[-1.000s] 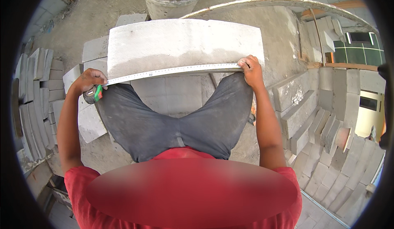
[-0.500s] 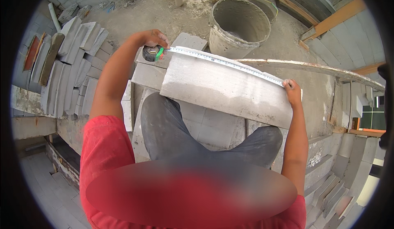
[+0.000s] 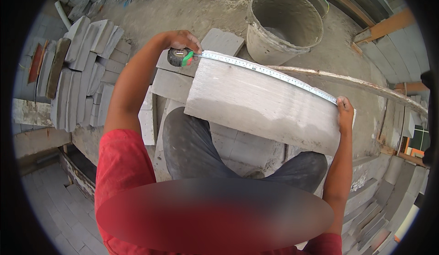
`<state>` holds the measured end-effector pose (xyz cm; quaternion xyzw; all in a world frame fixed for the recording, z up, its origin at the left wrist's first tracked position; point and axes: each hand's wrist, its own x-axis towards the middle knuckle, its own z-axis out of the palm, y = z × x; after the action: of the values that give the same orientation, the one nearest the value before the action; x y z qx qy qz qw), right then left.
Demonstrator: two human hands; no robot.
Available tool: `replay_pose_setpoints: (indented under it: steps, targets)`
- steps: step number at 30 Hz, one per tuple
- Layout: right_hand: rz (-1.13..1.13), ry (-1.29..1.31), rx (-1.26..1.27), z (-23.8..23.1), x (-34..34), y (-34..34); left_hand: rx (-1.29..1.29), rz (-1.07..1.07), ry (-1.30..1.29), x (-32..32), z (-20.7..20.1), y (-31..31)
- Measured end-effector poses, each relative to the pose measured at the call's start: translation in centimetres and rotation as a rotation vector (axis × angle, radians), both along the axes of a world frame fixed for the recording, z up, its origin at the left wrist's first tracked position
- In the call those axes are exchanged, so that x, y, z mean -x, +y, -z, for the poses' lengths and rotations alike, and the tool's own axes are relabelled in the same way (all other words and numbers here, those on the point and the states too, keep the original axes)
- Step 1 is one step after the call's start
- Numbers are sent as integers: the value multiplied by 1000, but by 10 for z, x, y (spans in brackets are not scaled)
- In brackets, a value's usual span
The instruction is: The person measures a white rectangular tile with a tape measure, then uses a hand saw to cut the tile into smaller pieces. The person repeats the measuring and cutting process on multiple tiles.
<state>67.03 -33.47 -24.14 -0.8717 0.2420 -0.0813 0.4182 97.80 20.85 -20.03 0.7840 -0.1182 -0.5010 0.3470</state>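
Dusty concrete floor bears a bucket, stacked tiles, one slab.

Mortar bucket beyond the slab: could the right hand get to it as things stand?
Probably not at once. The right hand pins the tape measure blade at the slab's end, and the bucket sits beyond the far edge, past a long board.

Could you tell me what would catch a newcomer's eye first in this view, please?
The eye goes first to the long grey tile lying across the person's knees at the middle, with a tape measure blade stretched along its far edge. The left hand holds the tape case at the tile's upper-left corner, and the right hand pins the blade's end at the right corner. Behind, a mortar-caked bucket stands at the top, and stacked tiles lean at the left.
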Motion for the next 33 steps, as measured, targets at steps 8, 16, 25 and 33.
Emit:
replay_pose_setpoints:
  steps: [8, 16, 25, 33]
  targets:
    - [12, 15, -41, -2, -2, 0, -26, 75, -78, 0, -1, -1]
    - [54, 7, -54, 4, -4, -3, 11, 21, -33, 5, -3, -1]
    - [18, 25, 51, 6, -3, -3, 26, -17, 10, 11, -11, -3]
    - [53, -42, 227, 5, -5, 10, -44, 48, -134, 7, -6, -4]
